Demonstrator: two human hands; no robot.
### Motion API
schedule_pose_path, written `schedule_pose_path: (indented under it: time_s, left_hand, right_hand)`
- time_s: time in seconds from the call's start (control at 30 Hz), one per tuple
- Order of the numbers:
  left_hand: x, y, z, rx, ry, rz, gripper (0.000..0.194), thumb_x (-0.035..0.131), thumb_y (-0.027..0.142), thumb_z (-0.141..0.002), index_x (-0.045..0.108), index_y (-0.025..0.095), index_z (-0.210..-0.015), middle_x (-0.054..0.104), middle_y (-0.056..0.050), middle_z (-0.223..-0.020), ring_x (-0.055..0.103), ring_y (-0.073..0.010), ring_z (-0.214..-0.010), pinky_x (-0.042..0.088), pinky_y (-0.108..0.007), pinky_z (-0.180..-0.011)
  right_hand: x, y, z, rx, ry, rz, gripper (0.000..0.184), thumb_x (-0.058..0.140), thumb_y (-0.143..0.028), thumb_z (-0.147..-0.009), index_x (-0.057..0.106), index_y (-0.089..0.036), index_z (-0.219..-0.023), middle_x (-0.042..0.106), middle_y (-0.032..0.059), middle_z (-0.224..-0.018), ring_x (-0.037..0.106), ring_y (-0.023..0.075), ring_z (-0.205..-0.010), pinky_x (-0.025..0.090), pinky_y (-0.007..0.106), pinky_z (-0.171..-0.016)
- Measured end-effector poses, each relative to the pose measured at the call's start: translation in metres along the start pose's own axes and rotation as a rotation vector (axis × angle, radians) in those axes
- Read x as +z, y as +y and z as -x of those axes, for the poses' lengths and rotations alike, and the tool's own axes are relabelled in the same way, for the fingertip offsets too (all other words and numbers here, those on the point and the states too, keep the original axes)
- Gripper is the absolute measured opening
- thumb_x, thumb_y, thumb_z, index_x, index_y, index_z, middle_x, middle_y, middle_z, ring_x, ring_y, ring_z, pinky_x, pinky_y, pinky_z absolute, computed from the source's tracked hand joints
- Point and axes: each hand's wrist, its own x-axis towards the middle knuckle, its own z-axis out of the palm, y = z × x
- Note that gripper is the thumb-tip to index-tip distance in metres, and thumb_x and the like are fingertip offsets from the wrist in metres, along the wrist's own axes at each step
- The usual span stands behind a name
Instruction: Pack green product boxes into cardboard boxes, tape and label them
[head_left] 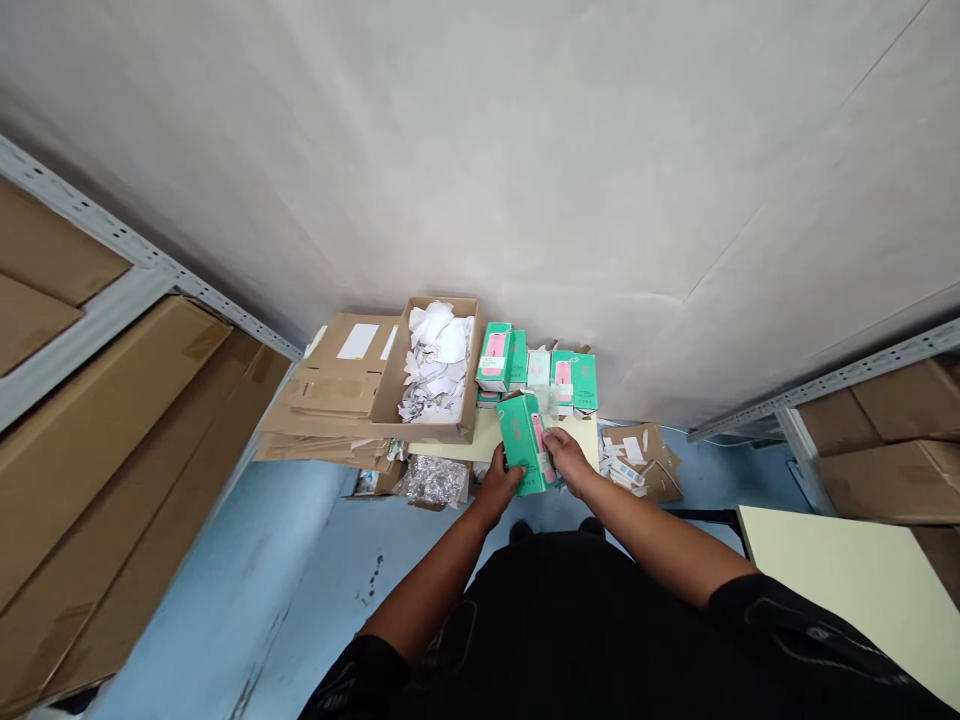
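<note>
A green carton point(521, 440) with a pink picture on its side is held up in front of me, slightly tilted, over the near edge of the table. My left hand point(500, 485) is closed round its lower left side, thumb on the green face. On the right side of the carton, my right hand point(566, 458) grips with the fingers near the pink panel. Just behind stand more green cartons, one upright point(495, 357) at the left and another point(583, 380) at the right. A small pale box point(538, 367) sits between them.
An open cardboard box point(465, 433) of crumpled white paper stands left of the cartons, beside stacked flattened cardboard point(330, 390). Clear plastic wrap point(435, 480) lies below. Shelves with boxes point(150, 420) flank both sides; a pale tabletop point(847, 570) is at right.
</note>
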Motion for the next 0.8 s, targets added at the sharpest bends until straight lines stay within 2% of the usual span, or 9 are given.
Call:
schedule_pose_path:
  time_s: [0.13, 0.2, 0.37, 0.57, 0.63, 0.7, 0.8]
  left_hand:
    - [0.005, -0.006, -0.003, -0.011, 0.019, 0.021, 0.086, 0.083, 0.050, -0.071, 0.043, 0.021, -0.142, 0.071, -0.012, -0.113, 0.069, -0.0260, -0.097, 0.057, -0.038, -0.083]
    - [0.006, -0.009, -0.004, -0.029, 0.038, 0.021, 0.088, 0.085, 0.050, -0.068, 0.043, 0.020, -0.140, 0.071, -0.012, -0.110, 0.069, -0.0260, -0.096, 0.056, -0.038, -0.082]
    - [0.000, -0.011, -0.005, -0.070, 0.127, -0.033, 0.070, 0.077, 0.030, -0.068, 0.048, 0.022, -0.131, 0.068, -0.007, -0.111, 0.067, -0.0228, -0.096, 0.056, -0.035, -0.080]
    - [-0.011, -0.011, -0.003, -0.048, 0.114, -0.030, 0.069, 0.067, 0.022, -0.066, 0.046, 0.022, -0.132, 0.066, -0.005, -0.112, 0.065, -0.0218, -0.098, 0.056, -0.034, -0.081]
    - [-0.012, -0.011, -0.003, -0.037, 0.081, -0.010, 0.069, 0.067, 0.023, -0.065, 0.047, 0.022, -0.132, 0.066, -0.005, -0.112, 0.065, -0.0223, -0.099, 0.055, -0.034, -0.081]
    - [-0.012, -0.011, -0.005, -0.026, 0.053, 0.027, 0.069, 0.067, 0.023, -0.064, 0.048, 0.023, -0.130, 0.066, -0.005, -0.114, 0.065, -0.0225, -0.101, 0.055, -0.034, -0.083]
    - [-0.009, -0.009, -0.009, -0.026, 0.017, 0.078, 0.070, 0.066, 0.022, -0.063, 0.048, 0.023, -0.130, 0.066, -0.005, -0.116, 0.064, -0.0220, -0.101, 0.055, -0.035, -0.085]
  right_hand:
    - [-0.001, 0.005, -0.002, -0.085, 0.063, 0.134, 0.033, 0.058, -0.057, -0.083, 0.060, -0.024, -0.082, 0.060, -0.0021, -0.073, 0.055, 0.0182, -0.071, 0.046, 0.029, -0.064]
    - [-0.001, 0.007, -0.003, -0.090, 0.065, 0.169, 0.031, 0.057, -0.055, -0.084, 0.059, -0.024, -0.079, 0.058, -0.0023, -0.070, 0.054, 0.0178, -0.068, 0.045, 0.029, -0.062]
    - [0.005, 0.012, -0.002, -0.073, 0.039, 0.198, 0.030, 0.058, -0.053, -0.083, 0.058, -0.024, -0.078, 0.057, -0.0029, -0.067, 0.054, 0.0173, -0.067, 0.047, 0.029, -0.061]
    - [0.009, 0.019, 0.000, 0.020, -0.043, -0.024, 0.028, 0.063, -0.051, -0.080, 0.061, -0.023, -0.082, 0.057, -0.0030, -0.064, 0.054, 0.0155, -0.060, 0.046, 0.027, -0.055]
    - [0.007, 0.021, -0.002, 0.090, -0.034, -0.081, 0.029, 0.064, -0.052, -0.081, 0.063, -0.023, -0.087, 0.062, -0.0006, -0.069, 0.058, 0.0166, -0.061, 0.049, 0.028, -0.056]
    - [0.001, 0.025, -0.007, 0.180, -0.004, -0.130, 0.035, 0.063, -0.054, -0.083, 0.065, -0.023, -0.101, 0.069, 0.0036, -0.084, 0.063, 0.0177, -0.066, 0.053, 0.030, -0.060]
    - [-0.013, 0.033, -0.016, 0.276, 0.033, -0.111, 0.057, 0.057, -0.063, -0.087, 0.055, -0.025, -0.129, 0.069, 0.0099, -0.114, 0.068, 0.0191, -0.075, 0.056, 0.033, -0.063]
